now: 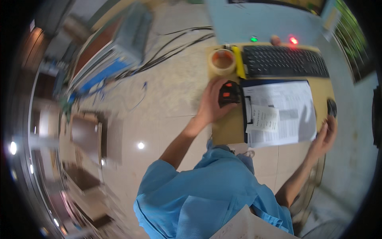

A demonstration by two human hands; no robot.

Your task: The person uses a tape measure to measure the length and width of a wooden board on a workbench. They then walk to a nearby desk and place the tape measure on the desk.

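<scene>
At the left side of the small desk, my left hand (210, 100) is wrapped round a black tape measure (230, 94) with orange patches, its thumb along the near side. Just beyond it stands a roll of tape (223, 61) beside a yellow strip-shaped thing (239, 62). A dark clipboard (246, 134) with white printed sheets (296, 123) lies in the middle, a small paper slip (263, 118) on top. Over the right desk edge is my right hand (326, 134), fingers loosely apart, fingertips at the near end of a black computer mouse (331, 107).
A black keyboard (284, 61) lies at the back of the desk (227, 133), below a pale blue panel (234, 24) with green and red lights. Dark cables (171, 46) run left to a grey-blue metal cabinet (127, 40). Stacked boards (83, 135) stand farther left.
</scene>
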